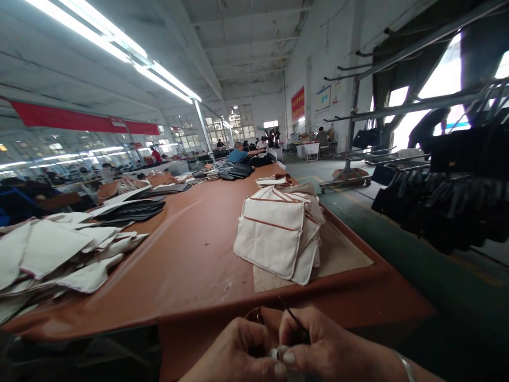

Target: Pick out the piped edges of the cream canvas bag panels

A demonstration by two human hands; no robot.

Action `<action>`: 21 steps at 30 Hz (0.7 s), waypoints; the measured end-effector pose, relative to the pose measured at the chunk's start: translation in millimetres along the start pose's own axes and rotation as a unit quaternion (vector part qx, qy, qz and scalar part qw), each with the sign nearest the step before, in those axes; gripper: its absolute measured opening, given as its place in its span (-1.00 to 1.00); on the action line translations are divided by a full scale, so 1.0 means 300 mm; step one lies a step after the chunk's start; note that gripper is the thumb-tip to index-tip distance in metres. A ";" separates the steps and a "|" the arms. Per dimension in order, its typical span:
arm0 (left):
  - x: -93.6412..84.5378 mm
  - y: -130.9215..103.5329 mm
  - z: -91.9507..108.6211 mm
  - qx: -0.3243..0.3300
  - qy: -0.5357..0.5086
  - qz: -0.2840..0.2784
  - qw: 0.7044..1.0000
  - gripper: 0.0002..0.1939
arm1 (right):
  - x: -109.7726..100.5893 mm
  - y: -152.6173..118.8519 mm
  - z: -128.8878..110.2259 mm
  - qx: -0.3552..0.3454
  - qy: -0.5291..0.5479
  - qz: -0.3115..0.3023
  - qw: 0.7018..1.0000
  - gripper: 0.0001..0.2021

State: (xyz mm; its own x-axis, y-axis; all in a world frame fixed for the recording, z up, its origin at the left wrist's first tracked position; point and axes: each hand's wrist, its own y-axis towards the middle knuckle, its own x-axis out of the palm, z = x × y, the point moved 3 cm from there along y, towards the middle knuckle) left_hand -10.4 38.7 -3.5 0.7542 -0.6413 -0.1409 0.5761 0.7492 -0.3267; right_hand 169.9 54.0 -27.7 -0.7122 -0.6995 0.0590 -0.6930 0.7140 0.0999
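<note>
At the near edge of the table my left hand and my right hand are closed and close together. Between them is a brown leather-like piece with a small shiny ring. A thin, dark, pointed tool sticks up from my right hand's grip; its lower end is hidden by the fingers. Something small and whitish shows between the thumbs, too covered to name. Beyond my hands lies a stack of cream fabric panels with brown trim.
Brown sheeting covers the long table. Cream cut pieces and dark pieces are piled at left. A co-worker in blue leans over the table's far end. Racks of dark bags stand at right beyond the aisle.
</note>
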 end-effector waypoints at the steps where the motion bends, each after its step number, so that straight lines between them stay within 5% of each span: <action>1: 0.001 0.003 -0.004 -0.004 0.000 0.000 1.000 -0.58 | -0.001 -0.001 0.005 0.008 0.010 0.007 1.000 -0.81; 8: 0.016 0.025 -0.011 -0.009 -0.044 0.017 0.999 -0.64 | -0.014 -0.012 0.015 0.099 0.059 0.044 0.992 -0.89; 13: 0.042 0.041 0.015 -0.043 0.002 0.044 0.998 -0.82 | -0.013 -0.009 -0.005 0.079 -0.043 0.075 0.993 -0.76; 18: 0.056 0.056 0.014 0.057 0.105 0.108 0.987 -0.85 | -0.003 0.003 -0.016 0.078 -0.138 0.115 0.981 -0.93; 21: 0.054 0.054 -0.014 0.042 0.142 0.143 0.979 -0.86 | -0.003 0.002 -0.016 0.057 -0.160 0.144 0.975 -0.94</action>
State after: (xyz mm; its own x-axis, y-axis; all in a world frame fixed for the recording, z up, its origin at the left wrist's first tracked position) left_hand 9.9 39.9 -14.9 0.7774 -0.4142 -0.4735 0.3864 0.9083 -0.1601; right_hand 170.6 54.9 -23.0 -0.8653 -0.4364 -0.2464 -0.4534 0.8912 0.0138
